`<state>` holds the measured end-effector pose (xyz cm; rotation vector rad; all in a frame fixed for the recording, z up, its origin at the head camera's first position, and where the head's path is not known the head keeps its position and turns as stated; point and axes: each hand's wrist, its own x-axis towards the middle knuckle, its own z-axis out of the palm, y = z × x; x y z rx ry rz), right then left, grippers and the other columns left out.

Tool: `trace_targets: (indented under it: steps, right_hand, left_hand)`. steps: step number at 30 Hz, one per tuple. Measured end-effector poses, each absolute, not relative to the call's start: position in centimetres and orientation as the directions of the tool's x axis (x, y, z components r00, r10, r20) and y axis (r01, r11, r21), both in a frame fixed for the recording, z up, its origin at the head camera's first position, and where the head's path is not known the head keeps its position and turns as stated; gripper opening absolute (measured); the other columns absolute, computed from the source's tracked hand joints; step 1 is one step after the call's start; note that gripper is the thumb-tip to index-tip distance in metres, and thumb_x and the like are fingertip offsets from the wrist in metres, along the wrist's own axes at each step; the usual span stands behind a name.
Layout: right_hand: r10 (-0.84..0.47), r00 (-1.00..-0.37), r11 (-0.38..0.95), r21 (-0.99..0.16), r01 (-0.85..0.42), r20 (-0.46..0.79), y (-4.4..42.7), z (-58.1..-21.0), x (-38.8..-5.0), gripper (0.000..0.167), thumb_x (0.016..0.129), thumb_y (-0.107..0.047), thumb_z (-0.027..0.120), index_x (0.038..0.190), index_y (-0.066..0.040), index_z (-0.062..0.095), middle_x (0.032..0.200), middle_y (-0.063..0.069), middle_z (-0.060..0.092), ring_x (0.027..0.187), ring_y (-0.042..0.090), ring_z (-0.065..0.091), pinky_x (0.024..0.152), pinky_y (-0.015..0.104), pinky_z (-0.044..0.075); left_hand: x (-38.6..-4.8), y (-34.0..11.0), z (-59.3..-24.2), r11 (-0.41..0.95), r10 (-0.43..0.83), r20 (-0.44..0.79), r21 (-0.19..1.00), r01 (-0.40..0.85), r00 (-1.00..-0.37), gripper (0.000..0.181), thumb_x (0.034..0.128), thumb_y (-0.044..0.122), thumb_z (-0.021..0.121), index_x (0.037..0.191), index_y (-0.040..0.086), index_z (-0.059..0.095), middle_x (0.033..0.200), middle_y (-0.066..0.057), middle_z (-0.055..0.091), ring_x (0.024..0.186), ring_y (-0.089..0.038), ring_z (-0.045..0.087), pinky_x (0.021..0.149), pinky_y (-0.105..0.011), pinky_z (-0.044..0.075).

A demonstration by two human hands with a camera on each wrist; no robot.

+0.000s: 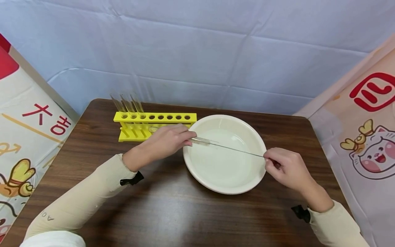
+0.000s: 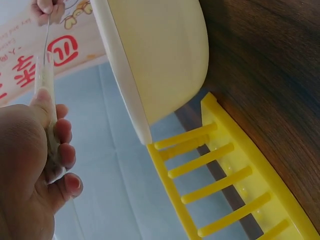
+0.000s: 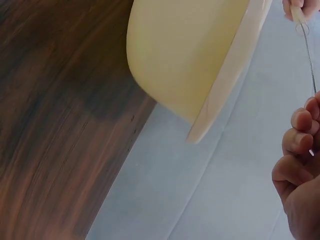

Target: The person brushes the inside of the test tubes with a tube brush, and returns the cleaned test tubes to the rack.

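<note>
Head view: left hand (image 1: 166, 140) grips test tube (image 1: 202, 140) over basin's (image 1: 225, 175) left rim; right hand (image 1: 287, 168) pinches thin wire (image 1: 237, 150) by basin's right rim. Probably best: slide wire gently, aligned with tube.

The left hand (image 1: 169, 140) holds a glass tube (image 1: 202, 141), the right hand (image 1: 287, 167) (beside the white basin (image 1: 228, 175)) a thin wire (image 1: 240, 150).

Even light leaves soft glare on the table (image 1: 185, 216).

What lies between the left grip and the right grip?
The head view shows the open end of a glass tube, then a thin rod extending from it, above the white basin.
</note>
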<state>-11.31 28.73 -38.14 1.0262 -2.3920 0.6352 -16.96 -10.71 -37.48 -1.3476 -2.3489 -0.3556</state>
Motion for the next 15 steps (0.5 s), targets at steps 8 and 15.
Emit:
trace_targets:
  steps: [8, 15]
  right_hand:
    - [-0.539, -0.617, 0.638, -0.201, -0.744, 0.573, 29.8, -38.2, -11.0, 0.016, 0.084, -0.011, 0.048, 0.075, -0.018, 0.06, 0.072, -0.01, 0.055, 0.061, 0.003, 0.044, 0.055, 0.018, 0.036]
    - [-0.543, -0.577, 0.657, -0.119, -0.744, 0.61, 30.5, -38.1, -11.0, 0.021, 0.086, -0.017, 0.044, 0.074, -0.015, 0.062, 0.072, -0.007, 0.059, 0.06, 0.004, 0.046, 0.05, 0.021, 0.038]
  left_hand:
    - [-16.9, -11.0, -37.4, 0.505, 0.763, 0.455, 0.025, 0.863, -0.459, 0.022, 0.0958, 0.021, 0.073, 0.115, 0.01, 0.072, 0.096, -0.002, 0.068, 0.085, -0.016, 0.065, 0.071, -0.031, 0.056]
    - [-16.9, -11.4, -37.4, 0.51, 0.762, 0.441, 0.041, 0.859, -0.473, 0.024, 0.095, 0.022, 0.074, 0.115, 0.01, 0.071, 0.096, -0.003, 0.067, 0.085, -0.018, 0.065, 0.071, -0.032, 0.056]
